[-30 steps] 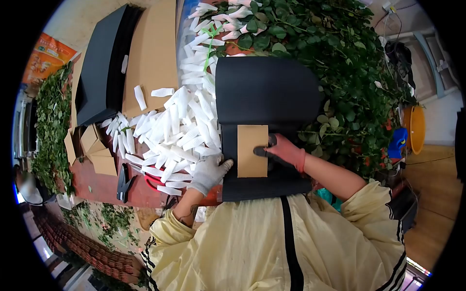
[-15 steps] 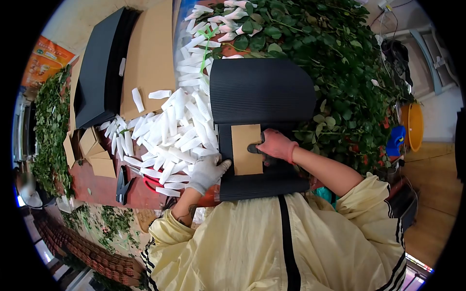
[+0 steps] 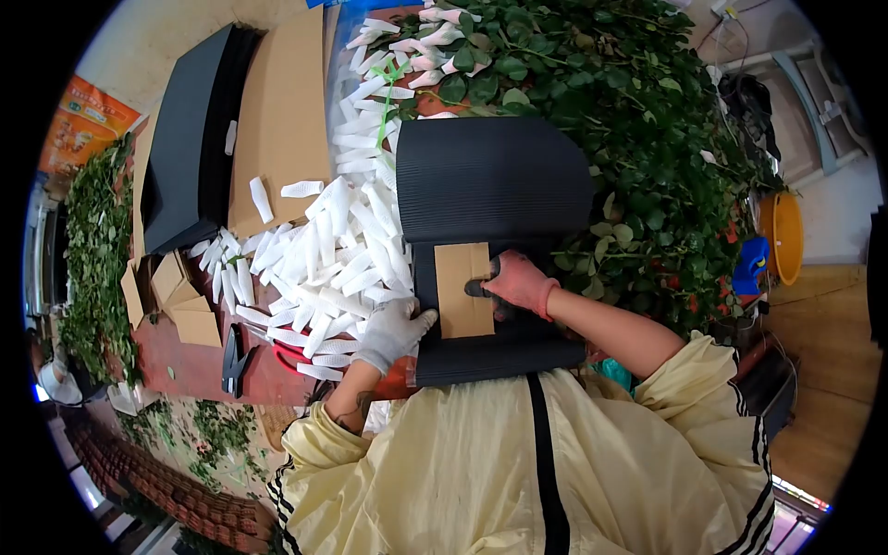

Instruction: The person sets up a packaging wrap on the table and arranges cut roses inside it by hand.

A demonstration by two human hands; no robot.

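On the black sheet (image 3: 495, 185) — my right hand (image 3: 521, 283), one digit over cardboard (image 3: 460, 310); my left hand (image 3: 392, 333) at sheet's edge — whether either pinches, cannot tell.

looks like a flower-packing workshop, judging by leafy stems (image 3: 615, 120) heaped beyond the right hand (image 3: 516, 283) and white mesh sleeves (image 3: 326, 236) piled just beside the left hand (image 3: 393, 333). shows supplies too: cardboard (image 3: 280, 120) and stacked black sheets (image 3: 190, 134) farther left of both hands, with a stapler (image 3: 232, 363) nearer on the red worktable (image 3: 180, 363).
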